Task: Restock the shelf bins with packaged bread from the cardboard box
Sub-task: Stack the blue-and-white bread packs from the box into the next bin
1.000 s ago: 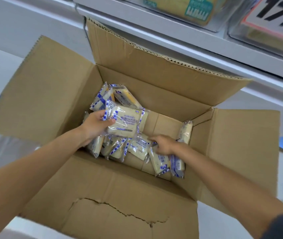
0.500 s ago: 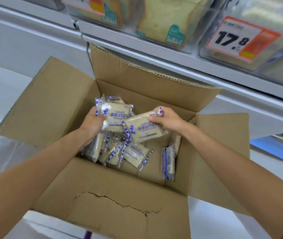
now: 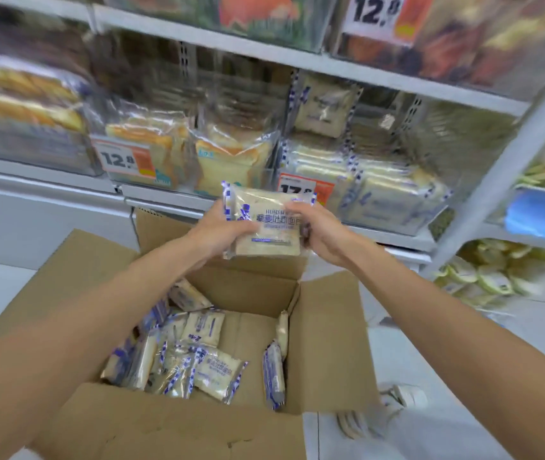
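Both hands are raised together in front of the shelf. The left hand (image 3: 218, 234) curls round the left edge of the held bread (image 3: 267, 227) and the right hand (image 3: 320, 234) curls round its right edge and upper corner, so the two grip it between them. The held bread is a blue-and-white wrapped packet with its printed face toward the person; whether a second packet lies behind it cannot be told.

Directly below the grip stands the cardboard box (image 3: 327, 343), flaps open, with loose packets (image 3: 218, 373) of the same bread lying jumbled on its floor, mostly toward the left-hand side.

Just behind the grip and to its right sits a clear shelf bin (image 3: 393, 224) stacked with matching packets. Its orange-and-white price tag (image 3: 324, 187) is partly hidden by the held bread and the right fingers.

Behind the grip and to its left are bagged toast loaves (image 3: 231, 161) and a second price tag (image 3: 125, 161) reading 12.8.

Far right of the grip, a white shelf post (image 3: 503, 174) slants upward. The shelf contents are blurred.
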Available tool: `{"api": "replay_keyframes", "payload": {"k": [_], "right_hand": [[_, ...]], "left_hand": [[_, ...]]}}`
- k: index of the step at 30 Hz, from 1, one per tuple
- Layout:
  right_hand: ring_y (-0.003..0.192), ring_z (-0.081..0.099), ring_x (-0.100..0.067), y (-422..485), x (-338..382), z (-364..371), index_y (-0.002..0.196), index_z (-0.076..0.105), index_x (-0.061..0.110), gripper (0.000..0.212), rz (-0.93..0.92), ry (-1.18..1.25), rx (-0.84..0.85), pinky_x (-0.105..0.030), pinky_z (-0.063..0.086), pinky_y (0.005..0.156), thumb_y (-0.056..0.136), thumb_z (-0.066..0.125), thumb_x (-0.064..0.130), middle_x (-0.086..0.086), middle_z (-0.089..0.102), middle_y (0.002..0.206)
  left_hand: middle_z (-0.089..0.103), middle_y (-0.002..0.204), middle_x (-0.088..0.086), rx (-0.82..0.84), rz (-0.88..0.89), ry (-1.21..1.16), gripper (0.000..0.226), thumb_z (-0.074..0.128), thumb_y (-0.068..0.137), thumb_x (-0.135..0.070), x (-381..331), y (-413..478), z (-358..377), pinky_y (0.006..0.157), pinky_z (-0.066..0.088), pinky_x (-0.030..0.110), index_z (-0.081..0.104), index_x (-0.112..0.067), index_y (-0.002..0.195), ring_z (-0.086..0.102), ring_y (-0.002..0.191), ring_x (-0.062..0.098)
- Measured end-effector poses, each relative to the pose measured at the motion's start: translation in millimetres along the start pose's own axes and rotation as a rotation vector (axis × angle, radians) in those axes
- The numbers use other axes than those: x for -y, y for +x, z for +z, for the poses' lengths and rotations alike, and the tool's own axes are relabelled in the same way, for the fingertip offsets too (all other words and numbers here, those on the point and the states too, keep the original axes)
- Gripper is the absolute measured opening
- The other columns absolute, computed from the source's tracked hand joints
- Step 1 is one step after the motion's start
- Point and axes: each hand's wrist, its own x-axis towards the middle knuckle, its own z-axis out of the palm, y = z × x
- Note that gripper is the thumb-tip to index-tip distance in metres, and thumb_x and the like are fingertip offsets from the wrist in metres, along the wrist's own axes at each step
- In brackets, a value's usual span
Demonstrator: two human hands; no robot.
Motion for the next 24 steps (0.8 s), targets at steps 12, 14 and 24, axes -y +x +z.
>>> {"api": "replay_keyframes", "payload": {"k": [12, 14, 24], "right_hand": [[0.093, 0.071, -0.026, 49.9, 111.7, -84.4, 0.121, 0.059, 0.004, 0.04, -0.329, 0.026, -0.372, -0.039, 0.059, 0.074, 0.082, 0.069, 0.0, -0.012, 0.071, 0.109], [0.094, 0.07, -0.025, 73.7, 119.7, -90.6, 0.127, 0.052, 0.004, 0.057, -0.345, 0.015, -0.457, -0.044, 0.059, 0.079, 0.075, 0.077, 0.007, -0.011, 0.068, 0.114], [0.083, 0.059, -0.012, 123.1, 110.3, -96.3, 0.102, 0.048, 0.025, 0.022, -0.548, -0.335, -0.575, -0.03, 0.049, 0.079, 0.091, 0.065, 0.016, 0.009, 0.06, 0.09]], "left_hand": [[0.071, 0.099, -0.009, -0.214, 0.415, 0.285, 0.052, 0.077, 0.064, -0.06, -124.7, 117.7, 43.5, 0.088, 0.054, 0.043, 0.067, -0.026, 0.103, 0.066, 0.093, 0.016], [0.07, 0.105, -0.002, -0.205, 0.411, 0.291, 0.057, 0.08, 0.068, -0.055, -133.3, 144.8, 46.5, 0.09, 0.053, 0.043, 0.065, -0.02, 0.11, 0.066, 0.097, 0.021], [0.071, 0.114, -0.005, -0.076, 0.465, 0.242, 0.09, 0.077, 0.045, -0.064, -135.4, 215.8, 46.4, 0.097, 0.052, 0.039, 0.062, -0.023, 0.123, 0.067, 0.103, 0.017]]}}
